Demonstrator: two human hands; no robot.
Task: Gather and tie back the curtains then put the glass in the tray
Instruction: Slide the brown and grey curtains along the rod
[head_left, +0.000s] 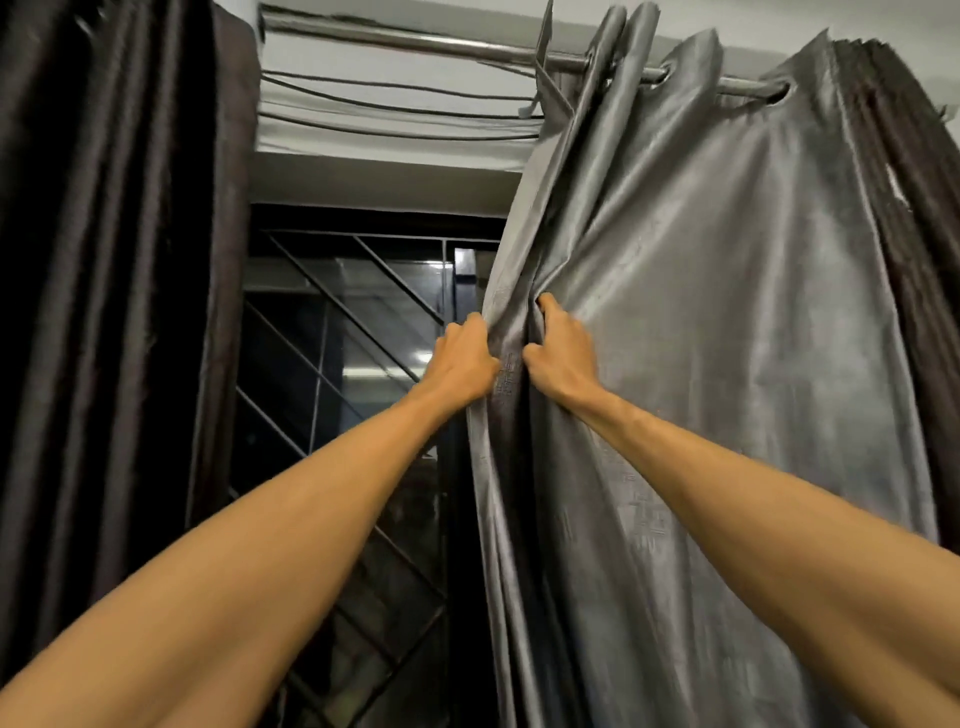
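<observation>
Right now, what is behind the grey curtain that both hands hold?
Beside the left edge of the grey curtain, a window with a metal grille and dark glass shows. Behind the cloth itself nothing can be seen: it is covered.

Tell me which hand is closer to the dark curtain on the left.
Left. The left hand grips the edge of the grey curtain, across the window from the dark curtain; the right hand grips a fold farther right.

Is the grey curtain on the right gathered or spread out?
Mostly spread: the grey curtain hangs wide along the rod; only its inner edge is bunched, where the left hand and right hand grip it.
</observation>
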